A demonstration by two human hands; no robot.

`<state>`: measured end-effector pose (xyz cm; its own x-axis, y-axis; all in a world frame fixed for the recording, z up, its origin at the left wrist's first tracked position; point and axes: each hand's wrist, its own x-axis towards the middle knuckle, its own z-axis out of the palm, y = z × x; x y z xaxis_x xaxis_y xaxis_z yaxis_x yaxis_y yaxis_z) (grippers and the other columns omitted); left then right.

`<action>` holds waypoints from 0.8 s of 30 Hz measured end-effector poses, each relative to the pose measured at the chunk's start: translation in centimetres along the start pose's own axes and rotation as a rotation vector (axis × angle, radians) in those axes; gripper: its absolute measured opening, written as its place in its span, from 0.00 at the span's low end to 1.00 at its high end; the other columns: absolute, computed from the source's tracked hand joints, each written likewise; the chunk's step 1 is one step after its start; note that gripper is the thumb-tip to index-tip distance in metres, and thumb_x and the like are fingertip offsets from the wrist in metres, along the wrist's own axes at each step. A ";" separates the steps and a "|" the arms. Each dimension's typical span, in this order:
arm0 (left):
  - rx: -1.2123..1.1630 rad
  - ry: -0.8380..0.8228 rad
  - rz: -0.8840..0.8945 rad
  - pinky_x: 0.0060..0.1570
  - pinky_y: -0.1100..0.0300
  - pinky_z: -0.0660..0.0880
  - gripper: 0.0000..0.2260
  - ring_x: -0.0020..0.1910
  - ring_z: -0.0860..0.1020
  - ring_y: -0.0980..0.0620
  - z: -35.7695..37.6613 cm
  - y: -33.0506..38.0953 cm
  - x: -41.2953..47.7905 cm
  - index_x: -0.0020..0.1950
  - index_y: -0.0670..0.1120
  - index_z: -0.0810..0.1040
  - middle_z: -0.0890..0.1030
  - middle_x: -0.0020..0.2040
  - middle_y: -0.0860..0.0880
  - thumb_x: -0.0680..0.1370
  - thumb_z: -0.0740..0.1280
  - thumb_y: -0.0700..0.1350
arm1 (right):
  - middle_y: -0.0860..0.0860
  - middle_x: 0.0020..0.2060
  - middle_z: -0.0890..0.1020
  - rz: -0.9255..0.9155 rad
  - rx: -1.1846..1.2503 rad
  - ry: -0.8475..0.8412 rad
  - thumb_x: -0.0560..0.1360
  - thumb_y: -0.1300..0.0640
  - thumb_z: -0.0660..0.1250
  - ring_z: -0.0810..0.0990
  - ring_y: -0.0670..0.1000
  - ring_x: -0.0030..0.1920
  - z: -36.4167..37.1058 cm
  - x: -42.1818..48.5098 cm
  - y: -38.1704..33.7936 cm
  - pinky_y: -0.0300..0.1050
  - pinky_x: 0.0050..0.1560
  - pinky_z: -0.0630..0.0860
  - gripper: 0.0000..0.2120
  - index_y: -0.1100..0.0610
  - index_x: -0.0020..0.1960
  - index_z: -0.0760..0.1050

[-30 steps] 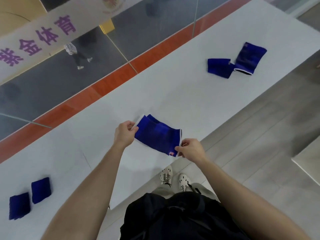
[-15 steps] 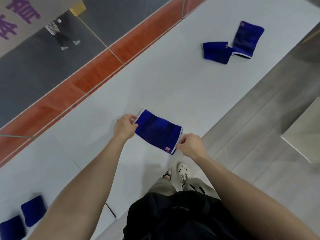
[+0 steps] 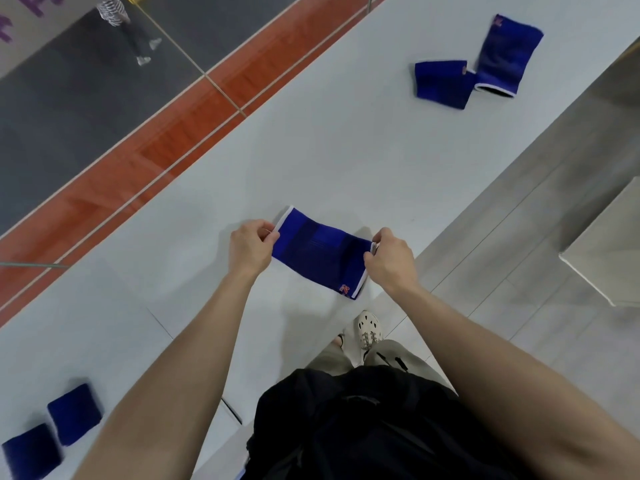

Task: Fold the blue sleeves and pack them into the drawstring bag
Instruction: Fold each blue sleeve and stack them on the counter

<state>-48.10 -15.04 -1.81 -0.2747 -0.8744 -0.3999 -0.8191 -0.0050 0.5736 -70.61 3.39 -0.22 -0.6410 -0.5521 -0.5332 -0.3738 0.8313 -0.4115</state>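
Note:
A blue sleeve (image 3: 318,252) with white-trimmed ends and a small orange logo is stretched flat just above the white table (image 3: 346,150). My left hand (image 3: 250,247) pinches its left end and my right hand (image 3: 389,259) pinches its right end. Two more blue sleeves lie at the far right: one (image 3: 443,84) flat and short, the other (image 3: 504,56) longer, touching it. At the near left two folded blue sleeves (image 3: 74,413) (image 3: 31,451) lie side by side. No drawstring bag shows.
The table's front edge runs diagonally by my feet (image 3: 369,329), with grey floor to the right. A glass wall (image 3: 121,98) borders the table's far side. A pale block (image 3: 609,251) stands at the right edge. A black bag or garment (image 3: 363,427) hangs at my waist.
My hands have drawn the sleeve out flatter and level, and my right hand has moved up its right end. The view has shifted, so everything sits lower right.

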 end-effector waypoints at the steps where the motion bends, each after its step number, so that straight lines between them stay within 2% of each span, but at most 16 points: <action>1: -0.008 0.000 0.007 0.48 0.61 0.77 0.05 0.47 0.85 0.50 -0.1 0.0 -0.2 0.56 0.46 0.88 0.87 0.46 0.52 0.83 0.73 0.44 | 0.53 0.49 0.85 -0.007 -0.007 -0.002 0.79 0.61 0.67 0.83 0.59 0.50 0.0 -0.1 0.1 0.55 0.51 0.83 0.13 0.57 0.63 0.75; 3: -0.010 -0.013 0.013 0.46 0.64 0.75 0.05 0.47 0.84 0.51 0.0 -0.1 -0.5 0.56 0.47 0.89 0.87 0.46 0.52 0.83 0.74 0.44 | 0.54 0.50 0.85 -0.011 -0.048 -0.038 0.77 0.61 0.67 0.83 0.59 0.49 0.1 -0.3 0.4 0.54 0.50 0.83 0.16 0.57 0.65 0.75; 6: 0.025 -0.018 -0.014 0.51 0.59 0.77 0.08 0.50 0.86 0.49 0.3 -0.6 -0.6 0.60 0.47 0.88 0.88 0.49 0.50 0.82 0.75 0.45 | 0.55 0.56 0.82 -0.025 -0.150 -0.117 0.75 0.60 0.69 0.82 0.59 0.52 0.3 -0.4 0.7 0.54 0.51 0.83 0.19 0.58 0.66 0.74; 8: 0.120 0.004 -0.092 0.52 0.55 0.78 0.13 0.51 0.85 0.46 0.6 -1.1 -0.5 0.62 0.46 0.84 0.87 0.50 0.49 0.81 0.76 0.52 | 0.54 0.62 0.78 -0.081 -0.194 -0.108 0.76 0.56 0.72 0.82 0.59 0.54 0.4 -0.4 0.4 0.55 0.53 0.83 0.22 0.58 0.69 0.74; 11: 0.267 -0.027 -0.316 0.45 0.53 0.81 0.27 0.45 0.87 0.41 0.5 -1.3 -1.3 0.47 0.41 0.81 0.89 0.45 0.43 0.80 0.68 0.67 | 0.52 0.68 0.77 -0.220 -0.177 -0.073 0.78 0.53 0.71 0.82 0.60 0.59 0.6 0.0 -0.7 0.55 0.57 0.82 0.26 0.56 0.75 0.73; 13: 0.220 -0.198 -0.418 0.48 0.52 0.85 0.32 0.40 0.89 0.44 0.9 -1.0 -2.7 0.43 0.41 0.84 0.90 0.38 0.45 0.80 0.62 0.70 | 0.52 0.71 0.78 -0.293 -0.150 -0.089 0.80 0.54 0.70 0.82 0.60 0.63 0.6 0.6 -1.8 0.55 0.61 0.81 0.26 0.56 0.77 0.73; 15: 0.031 -0.379 -0.501 0.49 0.53 0.84 0.31 0.40 0.89 0.47 1.7 -0.7 -4.4 0.46 0.41 0.86 0.91 0.40 0.45 0.83 0.64 0.69 | 0.52 0.70 0.80 -0.341 -0.164 -0.125 0.79 0.55 0.69 0.82 0.60 0.65 0.5 1.0 -3.0 0.56 0.63 0.81 0.27 0.55 0.78 0.73; 17: -0.241 -0.407 -0.531 0.47 0.54 0.82 0.26 0.44 0.88 0.47 2.8 -0.6 -6.1 0.53 0.40 0.87 0.91 0.46 0.44 0.84 0.69 0.64 | 0.53 0.68 0.82 -0.356 -0.150 -0.214 0.78 0.54 0.68 0.84 0.60 0.62 0.4 1.4 -4.0 0.56 0.62 0.83 0.29 0.55 0.79 0.71; 19: -0.461 -0.324 -0.500 0.47 0.55 0.79 0.18 0.46 0.85 0.47 4.2 -0.6 -7.4 0.58 0.40 0.87 0.89 0.48 0.46 0.85 0.72 0.55 | 0.53 0.63 0.85 -0.317 -0.100 -0.326 0.77 0.54 0.69 0.87 0.59 0.57 0.6 1.8 -4.6 0.55 0.61 0.84 0.30 0.54 0.79 0.70; 21: -0.575 -0.213 -0.482 0.48 0.57 0.77 0.08 0.50 0.83 0.48 5.3 -0.3 -8.6 0.57 0.44 0.87 0.87 0.51 0.47 0.84 0.75 0.48 | 0.54 0.54 0.87 -0.264 -0.060 -0.388 0.77 0.55 0.69 0.88 0.58 0.52 0.6 2.0 -4.8 0.53 0.57 0.84 0.30 0.53 0.79 0.68; 22: -0.636 -0.162 -0.492 0.49 0.58 0.78 0.07 0.53 0.83 0.48 5.8 -0.1 -9.2 0.59 0.44 0.86 0.87 0.53 0.47 0.83 0.76 0.45 | 0.55 0.51 0.88 -0.247 -0.055 -0.409 0.78 0.56 0.68 0.88 0.55 0.50 0.5 2.0 -4.7 0.50 0.52 0.84 0.31 0.52 0.80 0.65; 24: -0.768 -0.087 -0.512 0.52 0.59 0.79 0.14 0.59 0.85 0.45 6.5 1.0 -10.3 0.66 0.41 0.80 0.87 0.59 0.45 0.82 0.76 0.39 | 0.56 0.48 0.88 -0.218 -0.018 -0.461 0.81 0.59 0.65 0.89 0.50 0.40 0.1 1.7 -4.5 0.45 0.43 0.82 0.33 0.51 0.84 0.59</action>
<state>-49.30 -2.86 -1.74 -0.0336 -0.6373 -0.7699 -0.3016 -0.7279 0.6158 -69.97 -1.32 0.67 -0.1860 -0.6807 -0.7086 -0.4799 0.6922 -0.5390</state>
